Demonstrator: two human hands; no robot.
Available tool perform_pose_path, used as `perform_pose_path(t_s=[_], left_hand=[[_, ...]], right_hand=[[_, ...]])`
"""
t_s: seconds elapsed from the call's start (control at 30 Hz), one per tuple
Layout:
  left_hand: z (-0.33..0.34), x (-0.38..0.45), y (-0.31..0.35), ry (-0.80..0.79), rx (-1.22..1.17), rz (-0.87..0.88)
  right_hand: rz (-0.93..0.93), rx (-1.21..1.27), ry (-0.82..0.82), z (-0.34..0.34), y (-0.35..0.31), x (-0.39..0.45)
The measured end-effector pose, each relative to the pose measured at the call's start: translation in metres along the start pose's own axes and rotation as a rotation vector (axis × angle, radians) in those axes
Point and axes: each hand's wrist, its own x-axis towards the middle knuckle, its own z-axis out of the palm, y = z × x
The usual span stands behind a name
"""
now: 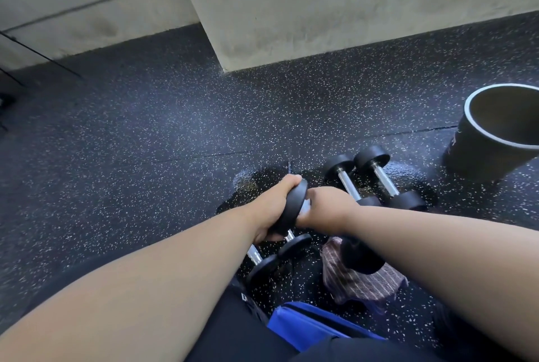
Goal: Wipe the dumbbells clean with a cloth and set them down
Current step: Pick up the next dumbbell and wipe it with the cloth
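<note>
Stretching across the view, the speckled rubber floor (145, 134) carries a black cylindrical bin (493, 140) at the right and two dumbbells (376, 178) lying side by side. The left hand (271, 210) has its grip closed over one head of the raised dumbbell (294, 207); the right hand (326, 210) is wrapped around its handle. The striped cloth (364, 283) lies on the floor below.

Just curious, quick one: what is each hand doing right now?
Left hand: closed around the end of a dumbbell.
Right hand: closed on the same dumbbell's handle.
</note>
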Motion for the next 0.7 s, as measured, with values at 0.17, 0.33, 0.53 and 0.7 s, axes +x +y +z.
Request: perform_pose_path(t_s=[0.17, 0.33, 0.53, 0.7], left_hand=[[-0.001, 0.002, 0.000, -0.001, 0.008, -0.004], [-0.001, 0.003, -0.001, 0.012, -0.001, -0.007], [-0.001, 0.003, -0.002, 0.026, -0.009, -0.018], [-0.002, 0.003, -0.003, 0.007, -0.025, -0.049]], right_hand=[[-0.026, -0.074, 0.211, 0.011, -0.005, -0.002], [-0.068, 0.050, 0.202, 0.008, 0.000, 0.000], [-0.037, 0.245, 0.113, -0.001, 0.017, 0.003], [-0.145, 0.113, 0.230, -0.017, 0.019, 0.001]])
